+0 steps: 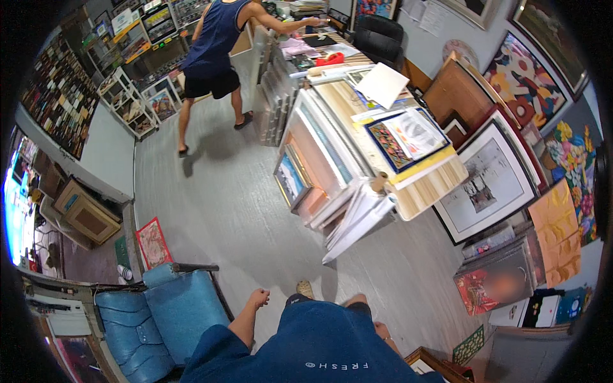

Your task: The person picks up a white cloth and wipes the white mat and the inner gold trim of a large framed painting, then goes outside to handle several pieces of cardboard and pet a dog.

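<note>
My left hand [258, 298] hangs in front of me at my left side, its fingers loosely curled in with nothing seen in them. The closest thing to it is a blue padded seat [182, 313] with a dark armrest. Down by my right hip, my right hand [382, 330] shows only in part, and its fingers are mostly hidden. A wooden picture frame [418, 357] stands low beside that hand, cut off by my shirt. Neither hand touches anything that I can see.
Ahead stands a work table [431, 195] with prints on top and stacked boards, frames and rolled paper [361, 217] below. Framed pictures [488, 179] lean along the right wall. Another person [217, 45] reaches over a far desk. A white shelf rack [128, 105] stands far left.
</note>
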Tool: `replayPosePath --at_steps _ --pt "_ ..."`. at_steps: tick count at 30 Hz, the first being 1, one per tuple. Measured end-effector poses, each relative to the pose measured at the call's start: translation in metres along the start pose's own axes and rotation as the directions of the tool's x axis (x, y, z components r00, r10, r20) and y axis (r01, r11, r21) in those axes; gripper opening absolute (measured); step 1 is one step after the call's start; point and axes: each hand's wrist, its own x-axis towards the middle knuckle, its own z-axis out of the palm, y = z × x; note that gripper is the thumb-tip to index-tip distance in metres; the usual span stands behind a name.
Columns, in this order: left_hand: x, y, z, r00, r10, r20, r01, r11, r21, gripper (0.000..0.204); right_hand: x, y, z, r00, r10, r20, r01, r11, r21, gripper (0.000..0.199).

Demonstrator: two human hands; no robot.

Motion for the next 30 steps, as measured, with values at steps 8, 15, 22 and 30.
replayPosePath --at_steps 8,15,22,30 --pt "0.029 0.012 -0.083 0.993 0.028 -0.115 -0.062 0.951 -0.302 0.038 0.133 -0.176 0.01 0.944 -0.016 0.329 0.083 0.978 -0.19 0.041" --pt "0.053 0.039 -0.162 0.985 -0.062 -0.159 -0.026 0.866 -0.499 0.037 0.326 -0.284 0.046 0.87 -0.035 0.493 0.281 0.855 -0.436 0.033" --pt "0.061 0.07 -0.279 0.941 -0.29 -0.174 0.147 0.814 -0.563 0.032 0.422 -0.601 0.114 0.767 -0.561 0.311 0.636 0.729 -0.253 0.043" --pt "0.168 0.154 -0.402 0.957 -0.254 -0.144 0.117 0.786 -0.606 0.027 0.443 -0.893 0.145 0.73 -0.563 0.386 0.622 0.782 -0.037 0.037"
